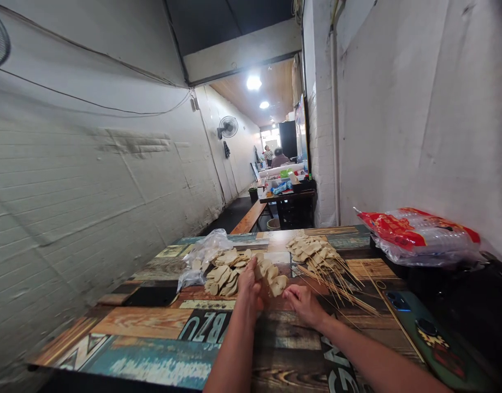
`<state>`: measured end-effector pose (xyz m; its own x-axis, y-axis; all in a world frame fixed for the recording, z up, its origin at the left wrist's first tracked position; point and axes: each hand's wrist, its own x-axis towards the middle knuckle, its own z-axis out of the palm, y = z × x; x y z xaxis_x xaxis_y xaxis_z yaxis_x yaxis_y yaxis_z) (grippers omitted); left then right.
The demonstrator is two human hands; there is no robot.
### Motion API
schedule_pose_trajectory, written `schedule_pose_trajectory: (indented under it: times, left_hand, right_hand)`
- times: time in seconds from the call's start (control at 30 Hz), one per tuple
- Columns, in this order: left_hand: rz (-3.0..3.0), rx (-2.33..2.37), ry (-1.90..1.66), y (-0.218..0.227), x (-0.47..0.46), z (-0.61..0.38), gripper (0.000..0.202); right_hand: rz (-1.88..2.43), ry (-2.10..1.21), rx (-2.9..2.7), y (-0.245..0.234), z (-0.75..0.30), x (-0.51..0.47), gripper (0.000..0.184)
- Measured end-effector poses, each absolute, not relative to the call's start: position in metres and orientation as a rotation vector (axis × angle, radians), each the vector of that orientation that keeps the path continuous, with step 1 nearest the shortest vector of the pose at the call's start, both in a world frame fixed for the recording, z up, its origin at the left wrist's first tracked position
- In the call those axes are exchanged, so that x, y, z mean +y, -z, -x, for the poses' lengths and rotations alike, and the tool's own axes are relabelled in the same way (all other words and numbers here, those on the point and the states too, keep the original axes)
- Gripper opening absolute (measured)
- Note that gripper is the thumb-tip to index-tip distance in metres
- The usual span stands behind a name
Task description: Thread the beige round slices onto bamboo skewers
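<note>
Left hand point(249, 285) grips pale slices point(278, 285), right hand point(305, 303) pinched closed just beside them.

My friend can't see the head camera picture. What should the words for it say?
A person's left hand holds pale slices over a patterned table, the right hand close beside them. Loose slices and a plastic bag lie to the left; more slices and thin sticks lie to the right, with a phone nearby.
</note>
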<state>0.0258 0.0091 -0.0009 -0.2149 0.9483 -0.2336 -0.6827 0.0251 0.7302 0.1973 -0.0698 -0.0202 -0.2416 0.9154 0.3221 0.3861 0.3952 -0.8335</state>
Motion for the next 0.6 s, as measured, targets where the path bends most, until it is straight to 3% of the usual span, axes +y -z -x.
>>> schedule_pose_trajectory:
  times: [0.4, 0.5, 0.6]
  left_hand:
    - [-0.339, 0.982, -1.637, -0.001, 0.006, -0.037, 0.011]
    - [-0.405, 1.178, -1.872, -0.004, 0.011, -0.02, 0.005]
    - [-0.729, 1.637, -1.943, -0.005, 0.006, -0.002, 0.012]
  right_hand:
    - [1.174, -0.733, -1.789, 0.021, -0.2, -0.067, 0.029]
    - [1.295, -0.563, -1.775, 0.015, -0.209, -0.059, 0.033]
    - [1.523, -0.332, -1.714, 0.001, -0.222, -0.043, 0.033]
